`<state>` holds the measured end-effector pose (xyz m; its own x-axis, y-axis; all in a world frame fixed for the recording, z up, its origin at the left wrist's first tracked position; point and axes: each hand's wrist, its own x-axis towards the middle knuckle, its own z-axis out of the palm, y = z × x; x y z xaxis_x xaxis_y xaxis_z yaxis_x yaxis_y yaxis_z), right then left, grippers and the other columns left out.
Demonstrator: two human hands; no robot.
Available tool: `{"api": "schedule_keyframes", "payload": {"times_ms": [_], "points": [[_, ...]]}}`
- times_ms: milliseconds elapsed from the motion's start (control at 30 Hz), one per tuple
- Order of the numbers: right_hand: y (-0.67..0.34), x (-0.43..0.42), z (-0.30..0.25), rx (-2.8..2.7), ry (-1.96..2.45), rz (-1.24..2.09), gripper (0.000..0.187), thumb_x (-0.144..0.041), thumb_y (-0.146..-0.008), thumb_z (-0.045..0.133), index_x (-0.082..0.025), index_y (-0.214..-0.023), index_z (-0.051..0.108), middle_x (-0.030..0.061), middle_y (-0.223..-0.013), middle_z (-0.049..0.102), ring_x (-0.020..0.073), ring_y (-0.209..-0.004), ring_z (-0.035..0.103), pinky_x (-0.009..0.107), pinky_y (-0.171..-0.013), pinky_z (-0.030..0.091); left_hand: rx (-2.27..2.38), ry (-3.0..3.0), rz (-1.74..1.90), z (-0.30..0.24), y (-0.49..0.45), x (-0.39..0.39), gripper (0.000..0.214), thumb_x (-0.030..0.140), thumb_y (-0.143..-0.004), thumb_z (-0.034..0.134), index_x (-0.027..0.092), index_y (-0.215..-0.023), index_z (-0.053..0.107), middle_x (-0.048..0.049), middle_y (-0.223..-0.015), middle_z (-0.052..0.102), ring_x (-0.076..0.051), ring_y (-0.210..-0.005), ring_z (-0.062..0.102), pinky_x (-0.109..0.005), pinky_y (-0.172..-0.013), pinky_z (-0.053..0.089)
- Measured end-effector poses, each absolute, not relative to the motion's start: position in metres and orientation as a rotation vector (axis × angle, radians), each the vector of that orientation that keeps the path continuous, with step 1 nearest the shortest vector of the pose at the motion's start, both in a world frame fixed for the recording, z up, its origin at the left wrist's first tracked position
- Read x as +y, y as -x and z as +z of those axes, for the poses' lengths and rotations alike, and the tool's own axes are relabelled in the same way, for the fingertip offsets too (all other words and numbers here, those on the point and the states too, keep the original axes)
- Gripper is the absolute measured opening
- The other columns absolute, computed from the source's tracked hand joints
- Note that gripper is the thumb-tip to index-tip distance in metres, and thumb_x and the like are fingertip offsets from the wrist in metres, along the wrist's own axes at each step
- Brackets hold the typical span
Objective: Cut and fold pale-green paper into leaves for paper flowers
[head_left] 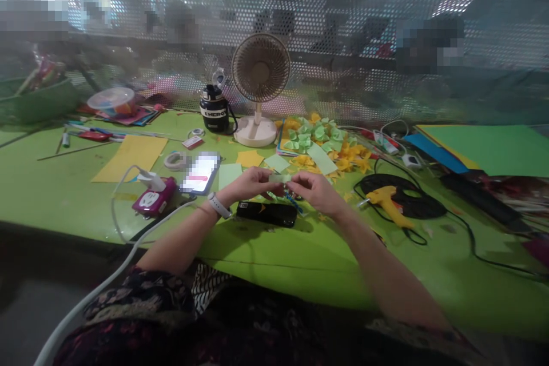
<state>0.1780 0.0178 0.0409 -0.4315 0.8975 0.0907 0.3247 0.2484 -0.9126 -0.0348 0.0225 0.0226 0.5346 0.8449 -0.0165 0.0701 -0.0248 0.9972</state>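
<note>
Both of my hands meet over the middle of the green table, pinching a small piece of pale green paper (278,179) between them. My left hand (254,183), with a white band at the wrist, grips the paper's left side. On its right side the fingertips of my right hand (312,187) are closed. A black oblong object (266,214) lies just below my hands, and a thin blue patterned stick (295,203) shows beneath my right fingers. Behind them are a pale green sheet (230,176), a yellow paper piece (250,158) and a heap of green and yellow folded paper shapes (328,140).
A yellow glue gun (391,206) rests on a black mat at right, its cord trailing. At left are a lit phone (201,173), a tape roll (175,160) and a purple power socket (154,197) with a white cable. A fan (261,71) and black bottle (214,111) stand behind.
</note>
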Motion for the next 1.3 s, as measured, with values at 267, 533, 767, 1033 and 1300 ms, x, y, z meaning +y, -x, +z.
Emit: {"api": "schedule_keyframes", "payload": {"times_ms": [267, 533, 767, 1033, 1300], "points": [[-0.181, 0.021, 0.046, -1.664, 1.166, 1.158, 0.032, -0.049, -0.071, 0.074, -0.019, -0.071, 0.064, -0.0002, -0.066, 0.063, 0.0126, -0.059, 0.057, 0.028, -0.062, 0.049, 0.885, -1.393, 0.894, 0.027, 0.043, 0.029, 0.046, 0.053, -0.073, 0.076, 0.009, -0.086, 0.068, -0.0143, -0.089, 0.076, -0.018, -0.080, 0.073, -0.029, -0.070, 0.058], [-0.160, 0.008, 0.037, -1.356, 1.123, 1.328, 0.031, -0.047, -0.062, 0.080, -0.020, -0.069, 0.068, 0.0003, -0.070, 0.067, 0.0133, -0.060, 0.060, 0.031, -0.068, 0.054, 0.827, -1.147, 1.102, 0.023, 0.021, 0.016, 0.043, 0.050, -0.070, 0.079, 0.012, -0.089, 0.072, -0.0073, -0.084, 0.074, -0.017, -0.083, 0.071, -0.032, -0.078, 0.058], [-0.161, 0.003, 0.037, -1.644, 1.075, 1.302, 0.025, -0.043, -0.072, 0.071, -0.019, -0.075, 0.068, 0.0023, -0.071, 0.068, 0.0171, -0.065, 0.064, 0.034, -0.070, 0.055, 0.823, -1.060, 1.125, 0.032, 0.021, 0.015, 0.043, 0.047, -0.063, 0.084, 0.011, -0.070, 0.062, 0.0016, -0.067, 0.063, -0.009, -0.065, 0.062, -0.027, -0.073, 0.056], [-0.180, 0.010, 0.040, -2.020, 0.872, 0.456, 0.028, -0.026, -0.080, 0.065, -0.025, -0.109, 0.067, 0.0069, -0.102, 0.065, 0.0222, -0.094, 0.063, 0.040, -0.087, 0.054, 0.739, -0.975, 0.948, 0.027, 0.031, 0.022, 0.039, 0.041, -0.066, 0.084, 0.012, -0.069, 0.060, 0.0005, -0.068, 0.062, -0.009, -0.066, 0.062, -0.033, -0.083, 0.056], [-0.181, 0.014, 0.034, -2.100, 0.698, 0.365, 0.017, -0.024, -0.088, 0.063, -0.030, -0.099, 0.076, 0.0057, -0.104, 0.060, 0.0212, -0.100, 0.061, 0.039, -0.088, 0.054, 0.747, -1.067, 0.872, 0.022, 0.031, 0.022, 0.041, 0.046, -0.065, 0.084, 0.011, -0.073, 0.065, 0.0000, -0.071, 0.064, -0.010, -0.072, 0.064, -0.032, -0.083, 0.054]]}}
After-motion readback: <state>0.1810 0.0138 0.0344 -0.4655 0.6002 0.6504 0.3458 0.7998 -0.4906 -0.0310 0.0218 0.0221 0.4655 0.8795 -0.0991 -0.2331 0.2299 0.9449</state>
